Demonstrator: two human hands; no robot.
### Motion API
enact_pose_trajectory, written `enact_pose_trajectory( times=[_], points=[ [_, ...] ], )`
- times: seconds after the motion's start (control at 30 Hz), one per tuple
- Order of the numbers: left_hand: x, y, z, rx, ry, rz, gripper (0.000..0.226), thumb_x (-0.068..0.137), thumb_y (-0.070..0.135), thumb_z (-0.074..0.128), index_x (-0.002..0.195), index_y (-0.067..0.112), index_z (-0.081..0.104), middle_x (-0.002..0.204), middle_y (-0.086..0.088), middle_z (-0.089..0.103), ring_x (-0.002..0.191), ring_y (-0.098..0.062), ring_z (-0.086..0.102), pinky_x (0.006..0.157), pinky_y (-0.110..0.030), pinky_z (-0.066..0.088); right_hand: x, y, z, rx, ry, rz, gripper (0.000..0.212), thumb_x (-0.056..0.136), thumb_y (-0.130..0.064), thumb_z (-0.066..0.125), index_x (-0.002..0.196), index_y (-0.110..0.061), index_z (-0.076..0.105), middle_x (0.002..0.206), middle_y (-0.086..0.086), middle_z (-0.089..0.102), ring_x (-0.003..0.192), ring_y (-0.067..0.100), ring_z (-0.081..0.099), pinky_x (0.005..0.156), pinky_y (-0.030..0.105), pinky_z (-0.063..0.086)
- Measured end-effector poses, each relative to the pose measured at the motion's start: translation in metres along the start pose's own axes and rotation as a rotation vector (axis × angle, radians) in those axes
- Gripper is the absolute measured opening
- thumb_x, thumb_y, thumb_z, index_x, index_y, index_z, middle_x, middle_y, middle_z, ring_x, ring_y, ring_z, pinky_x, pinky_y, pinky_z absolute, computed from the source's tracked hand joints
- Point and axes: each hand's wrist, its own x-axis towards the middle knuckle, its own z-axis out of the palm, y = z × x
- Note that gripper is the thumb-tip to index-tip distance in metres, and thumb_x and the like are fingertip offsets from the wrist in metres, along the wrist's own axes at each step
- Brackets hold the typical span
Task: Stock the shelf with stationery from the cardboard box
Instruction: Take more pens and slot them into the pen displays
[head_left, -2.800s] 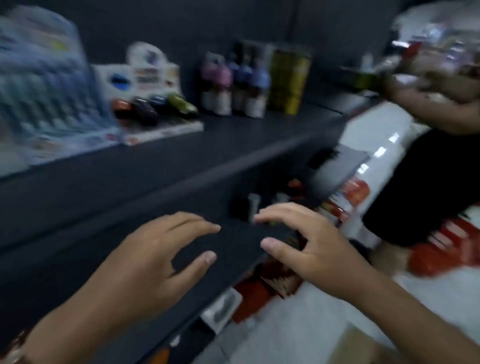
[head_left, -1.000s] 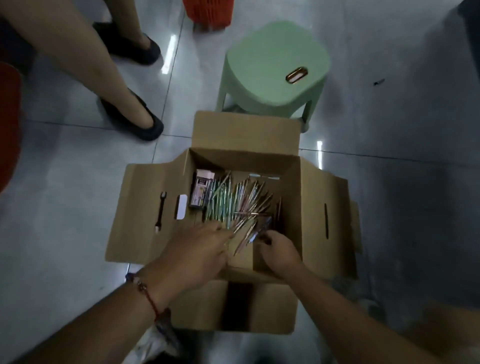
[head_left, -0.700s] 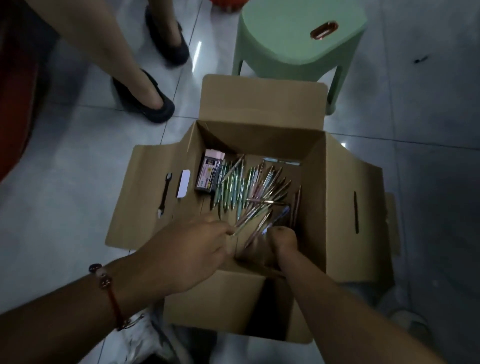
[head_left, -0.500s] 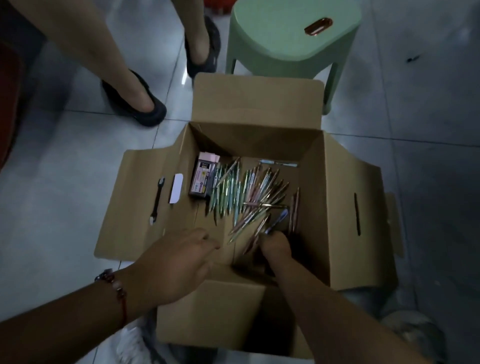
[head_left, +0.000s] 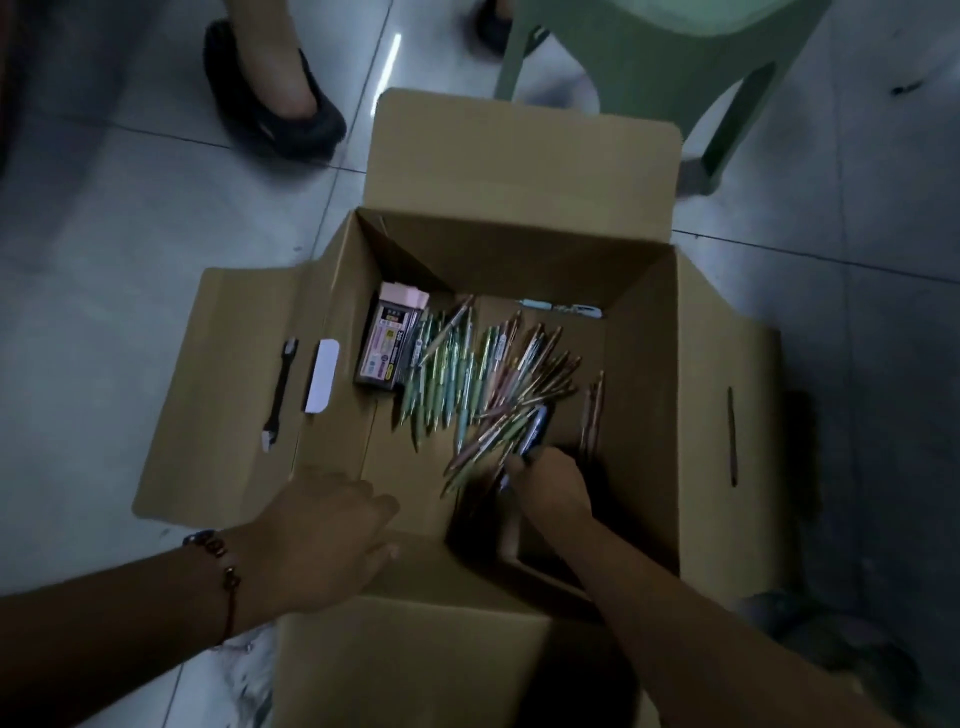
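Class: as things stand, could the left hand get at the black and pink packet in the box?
Probably yes: the left hand rests at the box's open near-left edge, and nothing covers the packet.

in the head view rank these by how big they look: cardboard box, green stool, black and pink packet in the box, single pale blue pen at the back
1. cardboard box
2. green stool, though the frame cuts it off, so its place is unsure
3. black and pink packet
4. pale blue pen

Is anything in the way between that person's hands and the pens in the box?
Nothing visible is. The cardboard box stands open with its flaps folded out. The right hand already grips a bunch of pens inside, and the left hand rests at the near edge.
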Motion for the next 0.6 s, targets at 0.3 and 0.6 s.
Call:
enact_pose_trajectory(
  times=[0.3, 0.6],
  points=[
    [0.023, 0.047, -0.081, -1.292, 0.13, -0.196, 0.034, 0.099, 0.048, 0.046, 0.105, 0.022, 0.066, 0.098, 0.004, 0.072, 0.095, -0.013, 0.068, 0.092, -0.043, 0.053, -0.103, -0.049, -0.006, 0.321, -0.137, -0.506, 0.012, 0.091, -0.027, 0.059, 0.08, -0.029, 0.058, 0.066, -0.014, 0.059, 0.06, -0.001, 0.052, 0.057, 0.023, 0.04],
    [0.019, 0.003, -0.106, -1.336, 0.545, -0.325, 0.023, 0.098, 0.048, 0.048, 0.098, 0.035, 0.067, 0.064, 0.0, 0.041, 0.051, -0.015, 0.035, 0.055, -0.036, 0.03, -0.024, -0.068, -0.041, 0.865, 0.027, -0.06, 0.019, 0.101, -0.028, 0.052, 0.096, -0.015, 0.065, 0.077, -0.001, 0.064, 0.07, 0.012, 0.06, 0.065, 0.026, 0.049]
  ],
)
